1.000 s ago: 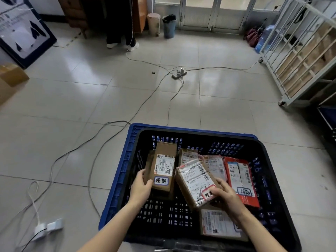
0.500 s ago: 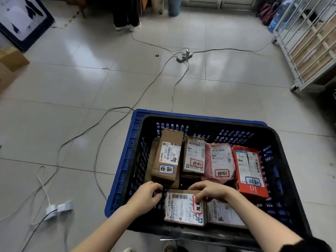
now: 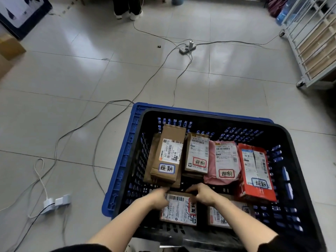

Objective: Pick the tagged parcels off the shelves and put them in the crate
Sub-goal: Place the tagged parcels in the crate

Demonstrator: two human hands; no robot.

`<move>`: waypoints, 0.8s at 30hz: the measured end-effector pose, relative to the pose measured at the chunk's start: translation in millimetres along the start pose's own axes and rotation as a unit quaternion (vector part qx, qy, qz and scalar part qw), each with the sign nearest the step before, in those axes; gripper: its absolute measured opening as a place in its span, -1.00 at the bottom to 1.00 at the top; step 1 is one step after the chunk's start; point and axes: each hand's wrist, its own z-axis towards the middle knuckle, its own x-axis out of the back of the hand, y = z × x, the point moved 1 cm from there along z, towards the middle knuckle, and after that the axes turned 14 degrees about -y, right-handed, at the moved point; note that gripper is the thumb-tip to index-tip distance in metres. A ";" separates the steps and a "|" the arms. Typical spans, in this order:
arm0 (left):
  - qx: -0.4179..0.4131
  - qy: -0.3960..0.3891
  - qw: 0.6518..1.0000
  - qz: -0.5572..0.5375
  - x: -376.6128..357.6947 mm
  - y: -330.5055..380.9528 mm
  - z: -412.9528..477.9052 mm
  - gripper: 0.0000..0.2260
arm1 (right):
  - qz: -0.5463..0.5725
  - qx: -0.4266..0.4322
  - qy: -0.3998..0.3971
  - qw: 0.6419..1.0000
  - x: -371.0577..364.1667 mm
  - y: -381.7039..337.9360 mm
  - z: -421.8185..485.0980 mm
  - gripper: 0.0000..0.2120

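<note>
Parcels fill much of the crate [image 3: 209,114]; our left hand [image 3: 160,197] and right hand [image 3: 203,195] grip the nearest parcel [image 3: 179,210], low inside it. How many are left to fetch, we cannot tell.

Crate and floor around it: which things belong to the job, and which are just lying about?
Job: crate, tall brown parcel, pink parcel, red parcel, held parcel, left hand, right hand.
Lying about: power strip, cables, cardboard box, white plugs.
</note>
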 end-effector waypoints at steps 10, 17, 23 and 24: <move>0.039 -0.034 0.997 0.057 -2.1 0.9 10.6 -0.53 | -0.037 -0.002 0.024 0.999 -12.9 8.9 9.7 -0.52; 0.007 -0.011 0.996 0.091 0.2 7.1 -6.9 -0.62 | -0.068 0.004 0.050 0.996 -12.2 4.4 -7.8 -0.48; -0.041 0.027 0.984 0.170 1.0 21.7 -34.2 -0.48 | -0.157 -0.014 0.101 0.982 -15.0 2.7 -49.0 -0.33; -0.046 0.022 0.981 0.185 -0.4 25.8 -38.7 -0.46 | -0.173 -0.017 0.120 0.977 -16.2 2.7 -57.5 -0.32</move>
